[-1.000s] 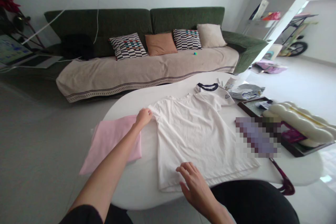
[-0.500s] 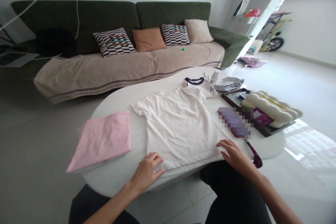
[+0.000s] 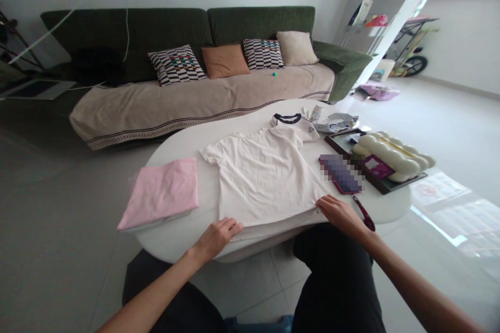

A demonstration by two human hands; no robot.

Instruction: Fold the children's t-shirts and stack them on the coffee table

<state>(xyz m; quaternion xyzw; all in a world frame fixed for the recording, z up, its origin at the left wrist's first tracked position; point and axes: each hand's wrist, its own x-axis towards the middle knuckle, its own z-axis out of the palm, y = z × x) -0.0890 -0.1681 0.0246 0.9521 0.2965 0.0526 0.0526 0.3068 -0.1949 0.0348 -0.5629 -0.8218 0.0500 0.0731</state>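
Head view: white T-shirt (image 3: 265, 179) lying flat on white oval counter (image 3: 172, 239), navy-trimmed collar (image 3: 288, 117) at far side, hem (image 3: 269, 223) along near side. Left hand (image 3: 216, 239) and right hand (image 3: 339, 213) both half-open, resting at hem, no firm grip visible. Folded pink cloth (image 3: 160, 192) just left of shirt, apart from both hands

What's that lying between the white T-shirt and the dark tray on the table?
The head view shows a blurred-out flat object on the white table, between the white T-shirt and the dark tray. The blurring hides what it is.
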